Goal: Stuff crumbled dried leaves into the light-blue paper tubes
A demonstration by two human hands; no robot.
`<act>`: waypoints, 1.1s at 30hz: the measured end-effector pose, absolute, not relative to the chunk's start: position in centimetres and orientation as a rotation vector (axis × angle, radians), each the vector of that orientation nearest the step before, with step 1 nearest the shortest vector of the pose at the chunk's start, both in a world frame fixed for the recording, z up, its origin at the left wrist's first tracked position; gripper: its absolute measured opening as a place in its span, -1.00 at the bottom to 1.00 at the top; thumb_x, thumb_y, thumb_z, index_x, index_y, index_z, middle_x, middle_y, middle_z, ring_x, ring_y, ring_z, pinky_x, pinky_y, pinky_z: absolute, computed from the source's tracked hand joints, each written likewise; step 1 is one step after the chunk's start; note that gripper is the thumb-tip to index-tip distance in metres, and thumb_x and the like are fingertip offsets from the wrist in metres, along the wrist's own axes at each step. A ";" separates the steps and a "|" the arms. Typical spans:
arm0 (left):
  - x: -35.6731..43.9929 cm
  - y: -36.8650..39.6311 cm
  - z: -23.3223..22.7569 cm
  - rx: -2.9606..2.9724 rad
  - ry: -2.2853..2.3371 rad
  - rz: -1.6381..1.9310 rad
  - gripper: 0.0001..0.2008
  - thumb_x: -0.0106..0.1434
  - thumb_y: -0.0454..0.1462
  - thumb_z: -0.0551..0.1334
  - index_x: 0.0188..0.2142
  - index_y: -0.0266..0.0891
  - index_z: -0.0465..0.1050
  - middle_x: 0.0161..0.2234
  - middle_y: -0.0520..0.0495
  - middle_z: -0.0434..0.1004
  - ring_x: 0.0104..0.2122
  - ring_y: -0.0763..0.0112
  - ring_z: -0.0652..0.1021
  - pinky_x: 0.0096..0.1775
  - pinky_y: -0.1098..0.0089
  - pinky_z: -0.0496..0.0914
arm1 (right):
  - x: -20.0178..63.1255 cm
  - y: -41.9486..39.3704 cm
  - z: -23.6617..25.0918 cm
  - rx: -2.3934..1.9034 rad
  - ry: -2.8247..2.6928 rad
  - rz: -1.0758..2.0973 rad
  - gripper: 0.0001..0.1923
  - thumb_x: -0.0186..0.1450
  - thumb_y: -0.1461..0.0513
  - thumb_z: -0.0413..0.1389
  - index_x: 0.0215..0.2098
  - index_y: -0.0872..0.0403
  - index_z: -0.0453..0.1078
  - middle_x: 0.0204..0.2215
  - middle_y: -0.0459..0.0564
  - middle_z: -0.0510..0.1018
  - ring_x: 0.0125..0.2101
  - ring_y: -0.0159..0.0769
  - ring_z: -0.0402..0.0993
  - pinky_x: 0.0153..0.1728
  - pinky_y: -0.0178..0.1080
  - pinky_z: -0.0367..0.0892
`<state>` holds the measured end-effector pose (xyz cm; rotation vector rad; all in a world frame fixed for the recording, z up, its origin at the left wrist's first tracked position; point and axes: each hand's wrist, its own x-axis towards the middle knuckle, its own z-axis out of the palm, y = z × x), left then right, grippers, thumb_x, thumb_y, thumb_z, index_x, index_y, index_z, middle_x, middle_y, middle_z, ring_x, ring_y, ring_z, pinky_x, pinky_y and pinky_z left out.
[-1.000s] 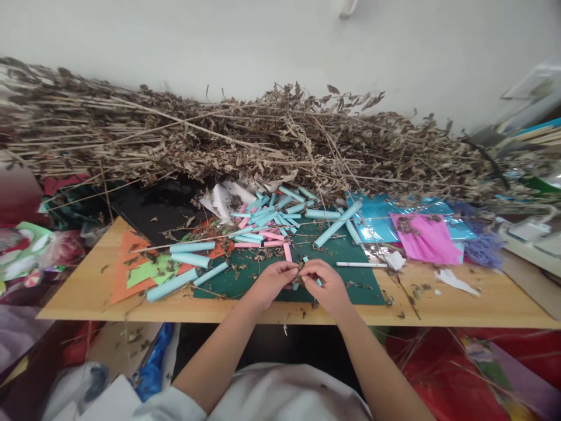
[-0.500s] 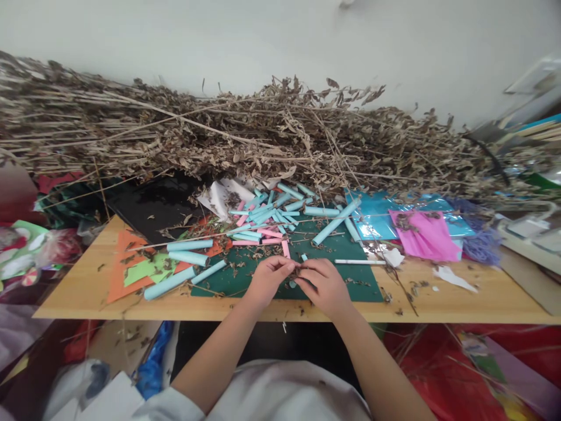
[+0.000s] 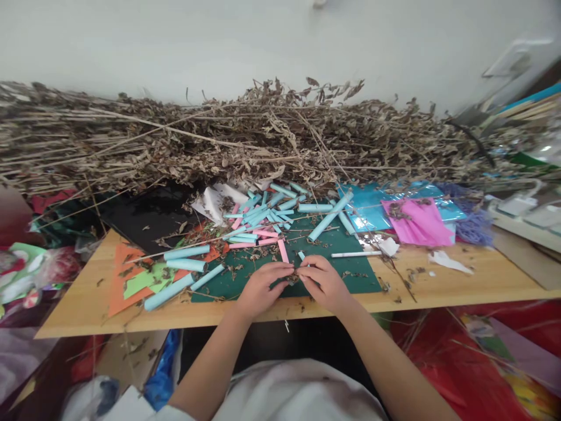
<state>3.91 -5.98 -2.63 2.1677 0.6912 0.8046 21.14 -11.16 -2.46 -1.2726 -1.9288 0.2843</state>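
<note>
dark green cutting mat [image 3: 350, 275] — strewn with pale blue paper rolls [image 3: 272, 213] and pink ones [image 3: 265, 233]; orange sheet [image 3: 120, 280], magenta sheet [image 3: 416, 221] — brown dried branches [image 3: 219, 140].

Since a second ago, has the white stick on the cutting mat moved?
No. The white stick keeps its place at the green cutting mat's right edge; only the camera shifted.

The counter [image 3: 438, 289] was smooth pale wood; the mat [image 3: 346, 272] matt green; paper rolls [image 3: 186, 252] smooth; the twigs [image 3: 175, 146] dry, rough.
</note>
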 end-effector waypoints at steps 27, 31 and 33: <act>5.6 -3.7 1.9 1.977 0.902 0.144 -0.74 -0.04 -0.30 0.08 -0.29 -0.24 0.31 -0.47 0.04 0.35 -0.49 0.50 0.36 -0.48 0.53 0.22 | 20.1 -12.0 -4.0 -1.241 -1.583 0.474 -0.76 0.08 0.38 -0.01 -0.29 0.01 0.15 -0.37 -0.03 0.41 -0.37 -0.33 0.34 -0.38 -0.25 0.27; 5.7 -3.2 2.7 2.099 0.879 -0.077 -0.80 -0.07 -0.27 0.06 -0.43 -0.23 0.40 -0.57 0.07 0.33 -0.57 0.53 0.30 -0.57 0.53 0.13 | 20.1 -12.3 -4.3 -1.160 -1.593 0.484 -0.75 0.08 0.41 -0.04 -0.32 0.00 0.10 -0.35 -0.03 0.42 -0.29 -0.32 0.34 -0.28 -0.19 0.27; 5.8 -2.9 3.2 2.129 0.883 -0.148 -0.81 -0.09 -0.25 0.08 -0.46 -0.22 0.40 -0.60 0.09 0.31 -0.60 0.54 0.29 -0.59 0.53 0.10 | 20.0 -12.2 -4.3 -1.135 -1.605 0.488 -0.75 0.07 0.42 -0.03 -0.33 0.00 0.10 -0.35 -0.04 0.42 -0.29 -0.32 0.35 -0.27 -0.18 0.26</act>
